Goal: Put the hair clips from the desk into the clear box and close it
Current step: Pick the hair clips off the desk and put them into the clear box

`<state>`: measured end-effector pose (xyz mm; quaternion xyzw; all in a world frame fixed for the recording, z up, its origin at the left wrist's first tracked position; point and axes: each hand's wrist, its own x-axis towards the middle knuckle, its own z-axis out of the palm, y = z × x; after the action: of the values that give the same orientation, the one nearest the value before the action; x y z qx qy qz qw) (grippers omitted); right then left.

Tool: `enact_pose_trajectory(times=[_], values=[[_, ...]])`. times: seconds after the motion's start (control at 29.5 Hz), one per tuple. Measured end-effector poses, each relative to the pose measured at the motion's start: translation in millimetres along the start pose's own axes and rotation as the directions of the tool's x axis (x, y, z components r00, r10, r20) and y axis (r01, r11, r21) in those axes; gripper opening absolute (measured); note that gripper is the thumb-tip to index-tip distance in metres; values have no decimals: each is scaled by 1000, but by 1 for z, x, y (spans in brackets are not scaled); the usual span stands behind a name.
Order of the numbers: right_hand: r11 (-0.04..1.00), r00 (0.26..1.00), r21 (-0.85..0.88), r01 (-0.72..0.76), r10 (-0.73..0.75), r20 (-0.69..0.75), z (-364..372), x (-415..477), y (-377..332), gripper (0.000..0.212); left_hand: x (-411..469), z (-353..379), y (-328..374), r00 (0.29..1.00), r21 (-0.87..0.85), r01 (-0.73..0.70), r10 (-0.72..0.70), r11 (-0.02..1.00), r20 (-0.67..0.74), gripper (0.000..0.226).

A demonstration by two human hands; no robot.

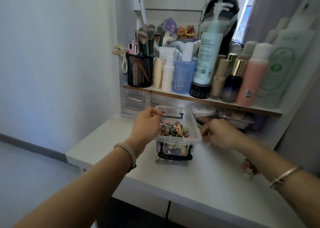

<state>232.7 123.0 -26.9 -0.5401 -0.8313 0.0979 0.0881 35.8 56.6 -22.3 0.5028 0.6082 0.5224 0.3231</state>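
Note:
The clear box (195, 123) stands open in the middle of the white desk (199, 184), with black latches on its ends and a heap of colourful hair clips (174, 130) inside. My left hand (147, 123) hovers over the box's left rim, its fingertips pinching what looks like a thin hair clip above the heap. My right hand (220, 134) sits just right of the box, fingers curled down by its front right corner. Blur hides whether it holds anything. A few loose hair clips (249, 168) lie on the desk behind my right forearm.
A second clear plastic case (133, 101) leans at the back left under the shelf (173, 93). The shelf carries bottles and a black mesh brush holder (140, 70). Round compacts and pouches (206, 113) crowd the space under the shelf on the right. The desk's left edge drops to the floor.

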Motion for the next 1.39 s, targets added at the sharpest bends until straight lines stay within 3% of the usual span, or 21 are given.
enact_pose_trajectory(times=[0.1,0.2,0.27,0.34,0.44,0.51,0.54,0.78,0.88,0.95,1.02,1.08,1.19,1.29,1.39], values=[[938,970,345,48,38,-239,-23,-6,-15,8,-1,0,1,1000,0,11,-11,1000,1,16],[819,971,540,194,-81,-226,-43,-15,-35,13,-2,1,1,1000,-12,26,-26,1000,4,16],[828,979,524,199,-140,-151,-47,-18,-39,12,-3,1,3,1000,-17,24,-24,1000,7,15],[866,987,482,129,-67,-144,-43,-13,-29,12,-4,1,4,1000,-23,22,-21,1000,9,14],[995,999,93,-45,45,-3,-26,-11,-3,21,-5,1,3,1000,-25,24,-24,999,5,15],[991,992,-120,-51,64,106,-9,-13,9,26,-4,1,1,1000,-18,20,-20,1000,-4,15],[989,993,-146,-38,54,109,-4,-15,11,25,-3,1,1,1000,-20,18,-18,1000,-9,15],[991,1000,-128,25,-27,-11,3,-18,8,20,-3,3,-1,1000,-37,24,-24,999,-9,13],[993,984,120,13,8,-177,-14,-16,-2,16,-4,3,0,1000,-33,26,-26,999,-9,14],[933,962,353,75,26,-272,-30,-19,-20,15,-5,3,1,1000,-27,24,-24,999,-5,14],[871,946,462,168,-11,-323,-44,-23,-40,12,-7,5,2,1000,-23,22,-22,999,11,14],[839,953,492,232,-95,-287,-51,-28,-57,14,-10,10,4,999,-23,16,-15,1000,29,14],[885,966,399,241,-181,-183,-51,-31,-65,8,-12,14,5,999,-26,6,-5,1000,38,15],[910,963,383,161,-59,-263,-49,-26,-42,10,-13,15,6,999,-26,19,-18,999,40,15],[942,987,335,-10,62,-146,-42,-25,-12,11,-13,15,6,999,-24,24,-23,999,28,16]])
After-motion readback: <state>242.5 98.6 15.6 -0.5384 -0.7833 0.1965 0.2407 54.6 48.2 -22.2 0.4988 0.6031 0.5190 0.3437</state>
